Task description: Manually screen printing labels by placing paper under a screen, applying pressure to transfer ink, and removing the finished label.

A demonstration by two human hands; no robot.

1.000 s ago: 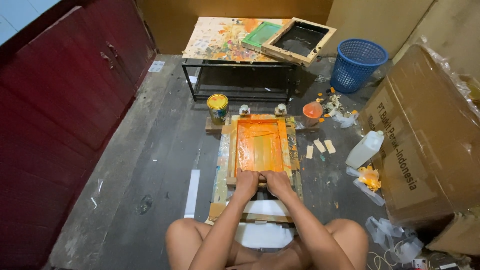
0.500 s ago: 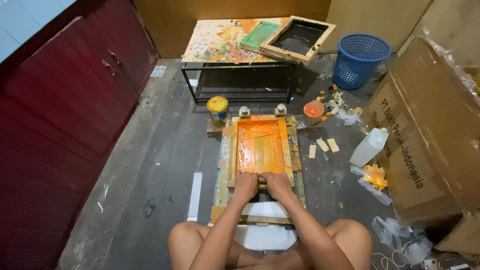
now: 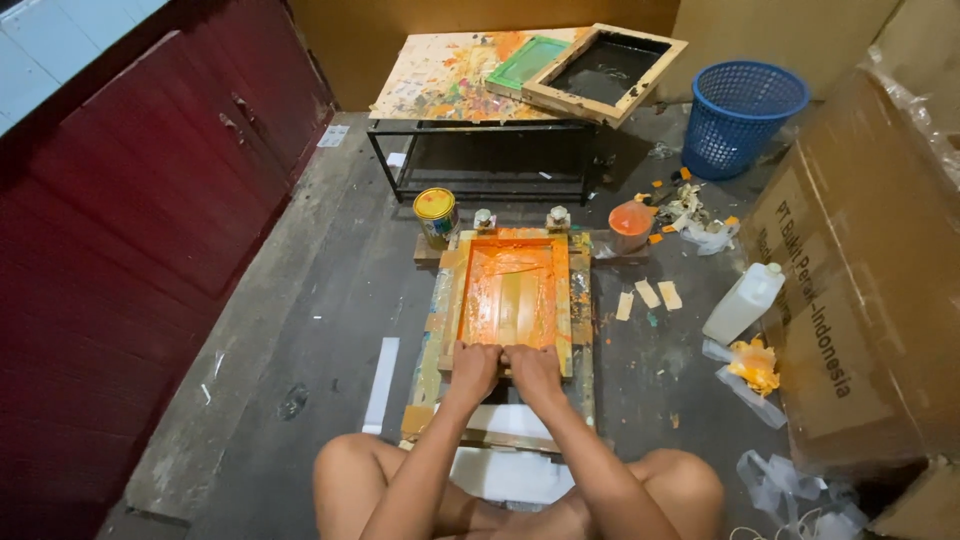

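A wooden printing screen frame (image 3: pixel 575 290) coated in orange ink lies flat on a paint-stained board (image 3: pixel 432 330) on the floor in front of me. My left hand (image 3: pixel 473 368) and my right hand (image 3: pixel 533 368) rest side by side at the frame's near edge, fingers curled over what looks like a squeegee that they mostly hide. Two clamps (image 3: pixel 485 218) hold the frame's far edge. My bare knees show at the bottom of the view.
A yellow-lidded paint can (image 3: pixel 435 213) and an orange cup (image 3: pixel 630 222) stand beyond the frame. A low table (image 3: pixel 440 75) with two more screens is at the back, a blue basket (image 3: pixel 745 115) beside it. A white jug (image 3: pixel 743 303) and a large cardboard box (image 3: pixel 860 280) are on the right, dark red cabinets (image 3: pixel 140 190) on the left.
Both hands stay at the frame's near edge. Only the head camera has shifted slightly, moving the scene a little in view.
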